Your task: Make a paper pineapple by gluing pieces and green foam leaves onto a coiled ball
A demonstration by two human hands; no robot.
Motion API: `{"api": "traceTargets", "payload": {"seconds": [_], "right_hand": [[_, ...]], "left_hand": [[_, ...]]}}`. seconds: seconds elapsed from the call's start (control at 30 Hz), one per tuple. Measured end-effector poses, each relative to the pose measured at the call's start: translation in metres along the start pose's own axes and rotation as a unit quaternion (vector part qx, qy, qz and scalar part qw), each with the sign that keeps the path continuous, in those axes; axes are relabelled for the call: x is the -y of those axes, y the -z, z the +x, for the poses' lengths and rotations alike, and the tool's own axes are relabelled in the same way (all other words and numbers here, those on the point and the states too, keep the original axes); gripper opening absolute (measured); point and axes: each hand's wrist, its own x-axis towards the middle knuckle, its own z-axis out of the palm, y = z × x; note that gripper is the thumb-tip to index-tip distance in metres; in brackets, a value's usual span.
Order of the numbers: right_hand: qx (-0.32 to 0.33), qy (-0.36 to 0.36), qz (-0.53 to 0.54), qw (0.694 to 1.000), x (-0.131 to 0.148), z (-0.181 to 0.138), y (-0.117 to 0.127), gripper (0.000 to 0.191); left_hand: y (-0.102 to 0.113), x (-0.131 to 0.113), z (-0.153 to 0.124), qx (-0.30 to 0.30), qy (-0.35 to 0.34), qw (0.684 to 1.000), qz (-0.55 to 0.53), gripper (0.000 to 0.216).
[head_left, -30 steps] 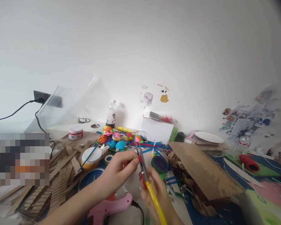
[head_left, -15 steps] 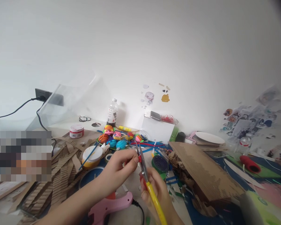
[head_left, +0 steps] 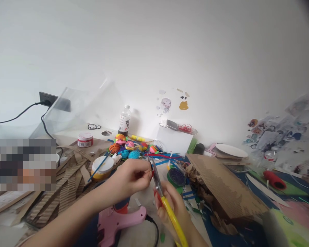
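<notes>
My left hand [head_left: 135,173] is closed in a pinch on a small red piece [head_left: 152,171], mostly hidden by the fingers. Around the yellow handle of the scissors [head_left: 172,216] my right hand [head_left: 179,206] is closed. The blades point up and away from me, slightly parted at the tips, right beside the red piece. Some red also shows among my right fingers; I cannot make out what it is. Below my hands lies a pink glue gun [head_left: 123,221] with a black cord. Beyond them sits a pile of colourful ribbed balls [head_left: 128,145].
Corrugated cardboard strips [head_left: 69,181] and a white-lidded tub [head_left: 103,166] with a blue stick on it lie left. A large cardboard piece [head_left: 221,185] leans at right over crumpled brown paper [head_left: 204,193]. A bottle [head_left: 125,120] stands by the wall; a dark round lid [head_left: 176,176] lies ahead.
My left hand has shifted slightly, and less of the red piece shows beside the blades. The blade tips appear a little further apart. The view has moved slightly.
</notes>
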Motion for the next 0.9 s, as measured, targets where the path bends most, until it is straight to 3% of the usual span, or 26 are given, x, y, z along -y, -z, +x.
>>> {"api": "traceTargets", "payload": {"seconds": [0.37,0.53,0.77,0.9], "right_hand": [[0.010,0.003,0.026,1.000,-0.014,0.002,0.003,0.048],[-0.040,0.001,0.048,0.998,-0.013,0.001,0.000,0.047],[-0.153,0.056,0.047,0.986,0.002,0.009,0.004,0.030],[-0.141,0.079,0.055,0.985,0.005,0.010,0.005,0.031]], "left_hand": [[0.002,0.001,0.000,-0.023,-0.012,0.999,-0.025,0.026],[0.004,-0.001,0.000,-0.010,-0.012,0.999,-0.045,0.029],[-0.010,0.003,0.000,0.111,0.022,0.993,-0.039,0.021],[-0.025,0.010,0.001,0.145,0.016,0.989,-0.012,0.020]]}}
